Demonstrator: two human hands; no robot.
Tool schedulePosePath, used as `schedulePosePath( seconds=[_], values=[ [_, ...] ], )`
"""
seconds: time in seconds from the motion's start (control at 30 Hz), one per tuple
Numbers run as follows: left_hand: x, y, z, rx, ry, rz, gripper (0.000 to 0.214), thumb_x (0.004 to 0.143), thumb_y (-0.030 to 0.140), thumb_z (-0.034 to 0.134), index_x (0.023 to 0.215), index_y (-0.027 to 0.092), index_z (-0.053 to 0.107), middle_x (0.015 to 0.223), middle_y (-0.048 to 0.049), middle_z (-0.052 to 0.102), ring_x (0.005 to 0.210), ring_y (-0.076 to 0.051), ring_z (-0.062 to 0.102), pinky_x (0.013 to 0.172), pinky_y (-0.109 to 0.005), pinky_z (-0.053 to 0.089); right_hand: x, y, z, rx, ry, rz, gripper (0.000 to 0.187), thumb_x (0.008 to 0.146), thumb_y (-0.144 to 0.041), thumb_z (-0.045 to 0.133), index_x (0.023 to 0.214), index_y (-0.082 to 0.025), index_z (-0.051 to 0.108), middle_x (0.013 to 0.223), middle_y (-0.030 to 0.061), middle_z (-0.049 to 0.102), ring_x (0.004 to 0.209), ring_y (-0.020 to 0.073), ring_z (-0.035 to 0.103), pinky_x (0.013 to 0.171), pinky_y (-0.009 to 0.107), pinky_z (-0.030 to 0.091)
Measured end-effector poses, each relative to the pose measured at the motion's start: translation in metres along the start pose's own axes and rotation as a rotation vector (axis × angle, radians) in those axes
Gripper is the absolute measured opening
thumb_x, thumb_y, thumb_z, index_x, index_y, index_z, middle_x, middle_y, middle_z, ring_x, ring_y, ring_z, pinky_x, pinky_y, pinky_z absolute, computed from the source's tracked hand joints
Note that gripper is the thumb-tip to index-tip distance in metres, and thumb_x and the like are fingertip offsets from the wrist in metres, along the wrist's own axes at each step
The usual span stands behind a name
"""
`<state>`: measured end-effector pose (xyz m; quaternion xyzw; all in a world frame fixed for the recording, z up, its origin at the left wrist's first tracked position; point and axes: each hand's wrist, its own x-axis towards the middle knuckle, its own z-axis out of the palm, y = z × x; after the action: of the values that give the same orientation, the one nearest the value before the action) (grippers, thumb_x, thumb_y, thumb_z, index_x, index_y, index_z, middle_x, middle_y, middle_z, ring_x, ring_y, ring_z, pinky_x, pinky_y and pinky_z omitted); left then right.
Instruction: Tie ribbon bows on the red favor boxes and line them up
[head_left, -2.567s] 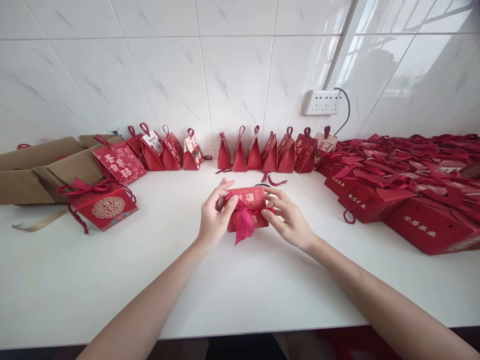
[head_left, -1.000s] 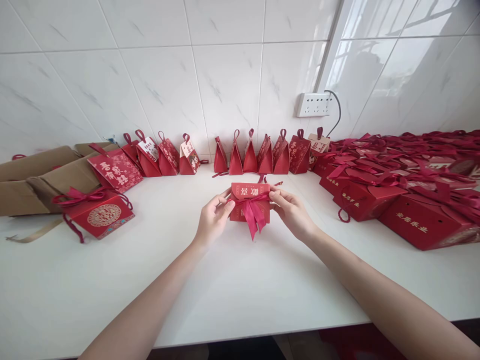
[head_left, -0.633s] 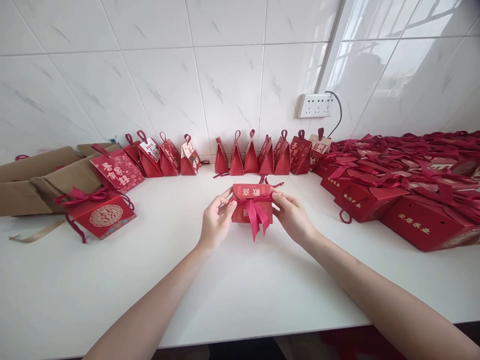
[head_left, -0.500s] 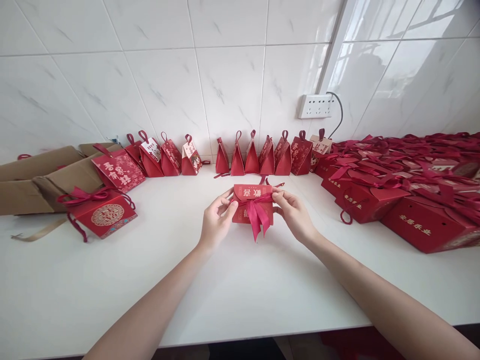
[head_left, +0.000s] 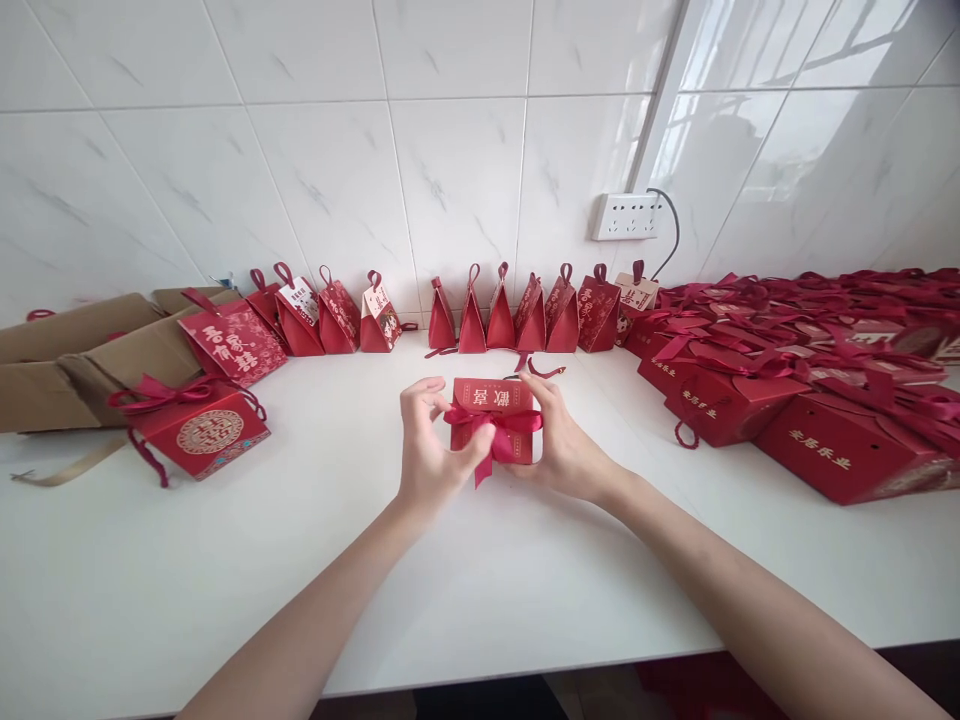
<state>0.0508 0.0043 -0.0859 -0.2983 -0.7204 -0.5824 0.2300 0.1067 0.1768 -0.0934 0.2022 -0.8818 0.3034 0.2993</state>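
In my head view, the smooth white tabletop (head_left: 465, 590) extends forward from its near edge, with both bare hands working at its middle. Between them is a small red card box with gold print (head_left: 491, 391), tied with a glossy crimson ribbon bow (head_left: 519, 421); I cannot confirm whether its base touches the table. Left hand (head_left: 435, 450): thumb pressed on the bow, fingers curled at the box's left edge; whether these close into a grip I cannot tell. Right hand (head_left: 566, 445): clasped around the box's right end, fingers above, thumb low. I judge the step in hand to be arranging the bow; the next move calls for steady right-hand support and light left-hand fingertip pressure on the ribbon. Well apart to the left is a red box with a round gold emblem (head_left: 214, 432); to the right, a mass of ribboned red boxes (head_left: 829, 450). Farther back, upright triangular red boxes (head_left: 472, 325) line the white tiled wall (head_left: 465, 50).
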Motion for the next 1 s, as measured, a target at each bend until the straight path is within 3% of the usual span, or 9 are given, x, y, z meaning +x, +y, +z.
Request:
schedulePosePath(
  seconds=[0.07, 0.2, 0.43, 0.6, 0.73, 0.8, 0.83, 0.93, 1.0],
  values=[
    [-0.003, 0.003, 0.002, 0.186, -0.022, 0.131, 0.034, 0.065, 0.031, 0.071, 0.08, 0.021, 0.043, 0.117, -0.0111, 0.045, 0.12, -0.028, 0.045, 0.09, -0.043, 0.049, 0.0, 0.0, 0.002, -0.009, 0.009, -0.026, 0.095, 0.072, -0.029, 0.068, 0.142, -0.025, 0.004, 0.139, 0.0204, 0.027, 0.132, 0.0364, 0.029, 0.092, 0.054, 0.046],
    [-0.004, 0.004, 0.002, 0.34, -0.055, 0.242, 0.013, 0.077, 0.022, 0.061, 0.073, 0.02, 0.049, 0.117, -0.0102, 0.048, 0.114, -0.025, 0.05, 0.09, -0.042, 0.048, -0.001, 0.0, 0.003, -0.003, 0.008, -0.005, 0.095, 0.073, -0.03, 0.068, 0.142, -0.026, 0.003, 0.138, 0.0196, 0.027, 0.132, 0.0346, 0.029, 0.092, 0.053, 0.047],
    [-0.001, -0.004, -0.002, 0.371, -0.097, 0.419, 0.014, 0.083, 0.02, 0.056, 0.069, 0.019, 0.055, 0.113, -0.009, 0.053, 0.116, -0.025, 0.046, 0.094, -0.043, 0.046, 0.001, 0.006, 0.0, -0.013, 0.069, 0.02, 0.093, 0.072, -0.027, 0.069, 0.141, -0.025, 0.007, 0.133, 0.0195, 0.032, 0.127, 0.0342, 0.036, 0.088, 0.052, 0.049],
    [0.0, -0.005, -0.006, 0.378, -0.213, 0.605, 0.018, 0.082, 0.017, 0.053, 0.065, 0.019, 0.058, 0.113, -0.0085, 0.054, 0.119, -0.026, 0.045, 0.096, -0.043, 0.044, 0.001, 0.011, 0.001, -0.02, 0.154, 0.052, 0.093, 0.072, -0.029, 0.07, 0.141, -0.025, 0.007, 0.132, 0.0186, 0.034, 0.126, 0.0342, 0.035, 0.087, 0.052, 0.049],
    [0.001, -0.006, -0.013, 0.267, -0.294, 0.801, 0.021, 0.075, 0.015, 0.052, 0.055, 0.02, 0.052, 0.084, -0.0057, 0.058, 0.091, -0.022, 0.054, 0.076, -0.037, 0.047, 0.002, 0.012, 0.001, -0.036, 0.22, 0.067, 0.093, 0.072, -0.032, 0.071, 0.141, -0.026, 0.009, 0.133, 0.0175, 0.034, 0.123, 0.033, 0.04, 0.086, 0.051, 0.051],
    [0.003, -0.008, -0.015, 0.206, -0.225, 0.736, 0.028, 0.076, 0.019, 0.049, 0.049, 0.019, 0.043, 0.069, -0.0046, 0.051, 0.074, -0.019, 0.049, 0.066, -0.036, 0.043, 0.002, 0.011, 0.0, -0.079, 0.241, 0.038, 0.093, 0.073, -0.032, 0.071, 0.142, -0.026, 0.009, 0.132, 0.0179, 0.035, 0.123, 0.0331, 0.04, 0.085, 0.051, 0.052],
    [0.005, -0.009, -0.016, 0.182, -0.158, 0.63, 0.031, 0.079, 0.022, 0.046, 0.048, 0.019, 0.04, 0.066, -0.0045, 0.049, 0.071, -0.018, 0.047, 0.065, -0.035, 0.042, 0.002, 0.011, 0.0, -0.098, 0.244, 0.017, 0.094, 0.073, -0.031, 0.071, 0.142, -0.026, 0.008, 0.133, 0.0184, 0.034, 0.123, 0.0336, 0.039, 0.084, 0.051, 0.052],
    [0.011, -0.012, -0.017, 0.101, 0.038, 0.162, 0.028, 0.085, 0.031, 0.044, 0.06, 0.02, 0.044, 0.074, -0.0046, 0.051, 0.076, -0.019, 0.048, 0.068, -0.035, 0.042, 0.001, 0.007, 0.0, -0.112, 0.224, -0.042, 0.095, 0.074, -0.032, 0.071, 0.143, -0.026, 0.005, 0.137, 0.0196, 0.03, 0.126, 0.0347, 0.038, 0.083, 0.051, 0.054],
    [0.013, -0.011, -0.015, 0.027, 0.051, -0.049, 0.018, 0.083, 0.037, 0.052, 0.077, 0.021, 0.052, 0.084, -0.0043, 0.055, 0.081, -0.018, 0.051, 0.072, -0.034, 0.043, 0.0, 0.005, 0.001, -0.091, 0.193, -0.063, 0.095, 0.075, -0.033, 0.07, 0.143, -0.028, 0.005, 0.14, 0.0192, 0.027, 0.129, 0.0355, 0.036, 0.081, 0.05, 0.055]
  ],
)
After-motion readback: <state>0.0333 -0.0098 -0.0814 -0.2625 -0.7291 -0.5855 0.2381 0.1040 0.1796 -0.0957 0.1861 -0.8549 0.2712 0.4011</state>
